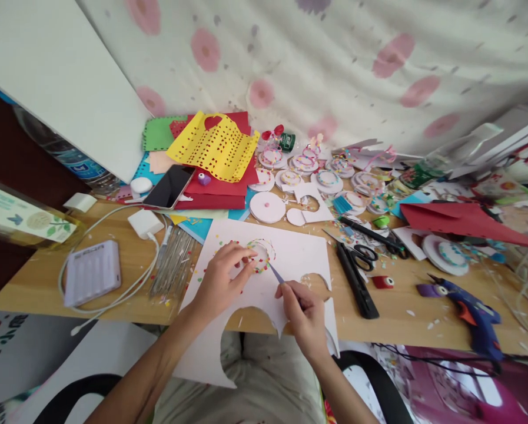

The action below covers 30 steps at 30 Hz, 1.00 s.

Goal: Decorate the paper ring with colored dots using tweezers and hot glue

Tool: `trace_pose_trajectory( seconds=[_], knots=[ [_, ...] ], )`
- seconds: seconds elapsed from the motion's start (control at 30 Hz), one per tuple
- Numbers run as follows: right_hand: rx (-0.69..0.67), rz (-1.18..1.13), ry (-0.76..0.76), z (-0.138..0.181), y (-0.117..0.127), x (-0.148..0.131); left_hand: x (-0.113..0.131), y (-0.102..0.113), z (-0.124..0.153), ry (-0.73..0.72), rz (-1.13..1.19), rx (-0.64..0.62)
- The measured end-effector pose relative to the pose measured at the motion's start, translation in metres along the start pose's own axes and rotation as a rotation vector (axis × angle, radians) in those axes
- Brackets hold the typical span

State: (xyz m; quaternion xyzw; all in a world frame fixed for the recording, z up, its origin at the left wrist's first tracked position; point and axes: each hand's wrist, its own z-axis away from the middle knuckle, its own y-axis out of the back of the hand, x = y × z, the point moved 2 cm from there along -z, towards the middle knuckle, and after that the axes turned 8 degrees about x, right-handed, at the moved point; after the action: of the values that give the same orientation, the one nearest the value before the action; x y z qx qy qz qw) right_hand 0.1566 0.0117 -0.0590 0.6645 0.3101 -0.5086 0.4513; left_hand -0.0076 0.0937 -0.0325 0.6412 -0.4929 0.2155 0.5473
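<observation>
A small ring (262, 270) dotted with red, green and yellow bits lies over a white sheet with cut-out curves (301, 250). The thumb and fingertips of my left hand (223, 274) are closed on its left side. My right hand (303, 315) is closed around slim grey tweezers (276, 274), their tip pointing up-left at the ring's lower right edge. Loose coloured bits (201, 272) are scattered on the sheet left of the ring. My right palm hides the rear end of the tweezers.
Behind the sheet stand several decorated white discs (268, 207) and punched yellow paper (215, 147). To the right lie a black cutter (356, 282), scissors (364, 254) and a blue glue gun (475, 312). Thin metal sticks (173, 262), a phone (169, 187) and a cable (131, 297) are left.
</observation>
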Motion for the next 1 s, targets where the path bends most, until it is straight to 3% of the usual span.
trace_pose_trajectory(
  seconds=[1.0],
  knots=[
    [-0.006, 0.069, 0.056, -0.0008, -0.0021, 0.0009, 0.0048, -0.0008, -0.004, 0.011, 0.01, -0.004]
  ],
)
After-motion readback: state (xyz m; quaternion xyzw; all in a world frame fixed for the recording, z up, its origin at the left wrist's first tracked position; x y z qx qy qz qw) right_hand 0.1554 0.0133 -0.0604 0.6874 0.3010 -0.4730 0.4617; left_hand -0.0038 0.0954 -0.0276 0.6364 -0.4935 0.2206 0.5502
